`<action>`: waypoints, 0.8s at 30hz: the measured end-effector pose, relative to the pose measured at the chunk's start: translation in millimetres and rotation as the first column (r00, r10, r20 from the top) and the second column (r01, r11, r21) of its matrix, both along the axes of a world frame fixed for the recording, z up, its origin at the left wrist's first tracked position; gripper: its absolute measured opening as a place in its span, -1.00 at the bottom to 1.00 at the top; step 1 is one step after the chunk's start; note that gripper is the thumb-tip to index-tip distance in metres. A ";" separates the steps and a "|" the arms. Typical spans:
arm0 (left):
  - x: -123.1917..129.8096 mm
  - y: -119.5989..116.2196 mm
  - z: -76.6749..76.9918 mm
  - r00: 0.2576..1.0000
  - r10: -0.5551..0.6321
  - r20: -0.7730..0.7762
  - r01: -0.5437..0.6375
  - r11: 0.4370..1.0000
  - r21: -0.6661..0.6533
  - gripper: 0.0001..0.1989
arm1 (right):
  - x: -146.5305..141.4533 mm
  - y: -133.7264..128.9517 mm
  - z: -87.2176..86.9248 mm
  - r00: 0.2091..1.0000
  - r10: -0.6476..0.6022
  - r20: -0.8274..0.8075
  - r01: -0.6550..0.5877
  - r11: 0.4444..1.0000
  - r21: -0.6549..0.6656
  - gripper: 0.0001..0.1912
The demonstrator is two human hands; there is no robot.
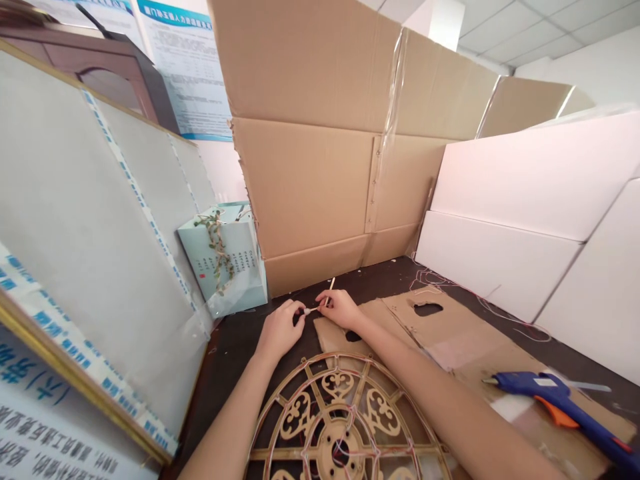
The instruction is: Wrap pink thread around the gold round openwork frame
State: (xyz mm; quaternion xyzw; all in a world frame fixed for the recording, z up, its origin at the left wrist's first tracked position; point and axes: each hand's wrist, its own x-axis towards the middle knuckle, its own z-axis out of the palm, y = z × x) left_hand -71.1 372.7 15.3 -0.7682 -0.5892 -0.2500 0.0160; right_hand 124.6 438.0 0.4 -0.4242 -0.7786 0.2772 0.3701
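Note:
My left hand [283, 328] is closed in a pinch at a small whitish piece [307, 311], too small to name. My right hand [343, 308] is closed close beside it, with a thin pale stick [332, 285] rising from between its fingers. A short, thin pale length spans the gap between the fingertips of both hands; whether it belongs to the stick I cannot tell. Below the hands lies a round wooden openwork wheel [342, 440] with scroll cut-outs and red and white wires along its ribs. My right forearm passes over its right edge.
A blue glue gun [545, 393] with an orange trigger lies on flat cardboard [480, 347] at the right. Loose wires [440, 277] trail near white boxes [500, 260]. A tall cardboard panel [320, 187] stands behind; a light-blue paper bag [235, 260] and white board [100, 200] flank the left.

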 end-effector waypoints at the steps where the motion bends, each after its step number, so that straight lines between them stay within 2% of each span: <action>1: 0.2 0.1 0.1 1.000 -0.008 0.004 0.008 1.000 -0.002 -0.86 | -0.2 0.4 -0.4 1.000 0.004 -0.006 -0.004 1.000 0.007 -0.75; 6: 0.4 0.7 0.9 0.999 -0.045 0.018 0.045 0.999 -0.005 -0.89 | 0.0 1.5 -1.5 0.998 0.042 -0.048 -0.041 0.999 0.022 -0.69; 13: 1.4 -0.1 1.5 0.994 -0.112 0.016 0.112 0.994 0.014 -0.89 | 0.2 0.9 1.6 0.979 0.173 -0.102 -0.178 0.983 -0.034 -0.68; 24: 3.8 -2.8 1.3 0.990 -0.138 -0.012 0.138 0.990 0.041 -0.90 | -0.7 1.5 -0.3 0.984 0.160 -0.075 -0.162 0.986 -0.028 -0.64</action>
